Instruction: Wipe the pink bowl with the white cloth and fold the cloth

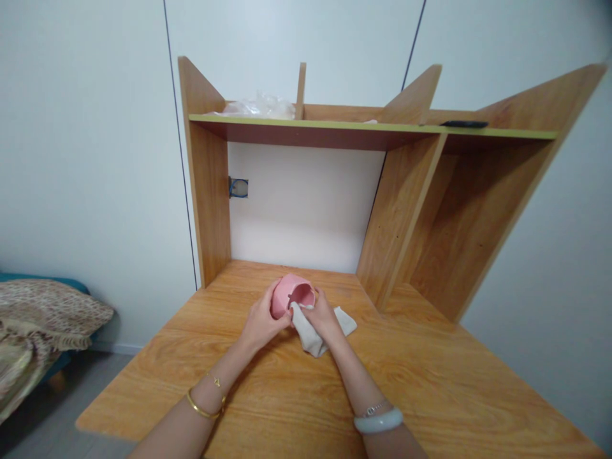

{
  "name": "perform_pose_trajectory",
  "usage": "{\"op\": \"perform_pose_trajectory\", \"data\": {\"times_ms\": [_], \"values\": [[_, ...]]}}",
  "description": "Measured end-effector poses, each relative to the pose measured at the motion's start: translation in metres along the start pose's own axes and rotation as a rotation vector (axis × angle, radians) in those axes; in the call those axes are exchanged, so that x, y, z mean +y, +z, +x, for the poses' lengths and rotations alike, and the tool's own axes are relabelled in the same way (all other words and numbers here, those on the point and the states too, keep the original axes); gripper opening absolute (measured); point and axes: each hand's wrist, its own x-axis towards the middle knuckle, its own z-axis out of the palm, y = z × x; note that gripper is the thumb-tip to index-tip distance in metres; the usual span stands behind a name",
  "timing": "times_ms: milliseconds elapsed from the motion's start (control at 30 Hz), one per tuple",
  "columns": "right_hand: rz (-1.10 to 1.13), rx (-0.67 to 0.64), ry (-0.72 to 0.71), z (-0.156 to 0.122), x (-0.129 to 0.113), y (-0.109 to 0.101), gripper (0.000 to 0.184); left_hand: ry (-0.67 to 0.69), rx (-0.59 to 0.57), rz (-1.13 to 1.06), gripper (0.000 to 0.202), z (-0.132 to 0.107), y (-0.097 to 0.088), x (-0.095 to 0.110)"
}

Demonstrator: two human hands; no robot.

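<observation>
My left hand [262, 319] is closed around a pink cup [292, 293], which is tipped on its side with its mouth facing right. My right hand [321, 313] grips a pale grey cloth [313, 338] and presses part of it against the cup's rim. The cloth's loose end lies on the wooden desk [430, 382] to the right of my hand. Both hands are just above the desk, near its middle.
A wooden hutch with an upper shelf [373, 127] and upright dividers stands at the back of the desk. Clear plastic [261, 105] and a dark flat object [463, 123] lie on that shelf. A bed with a patterned blanket [38, 325] is at the far left.
</observation>
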Motion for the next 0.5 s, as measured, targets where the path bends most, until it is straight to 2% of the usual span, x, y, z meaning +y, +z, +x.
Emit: {"op": "perform_pose_trajectory", "data": {"times_ms": [167, 333, 400, 500], "values": [[-0.414, -0.040, -0.044, -0.002, -0.012, -0.022, 0.081, -0.009, -0.050, 0.176, 0.066, 0.000, -0.005, 0.006], [-0.543, -0.014, -0.084, -0.007, -0.030, -0.027, 0.073, -0.055, -0.076, 0.160, 0.061, 0.000, -0.001, 0.004], [-0.490, 0.007, -0.067, -0.008, -0.033, -0.026, 0.068, -0.121, -0.008, 0.065, 0.055, 0.003, 0.002, -0.003], [-0.357, 0.046, 0.020, -0.006, -0.028, -0.026, 0.057, -0.288, 0.156, -0.221, 0.044, 0.011, 0.004, -0.015]]}}
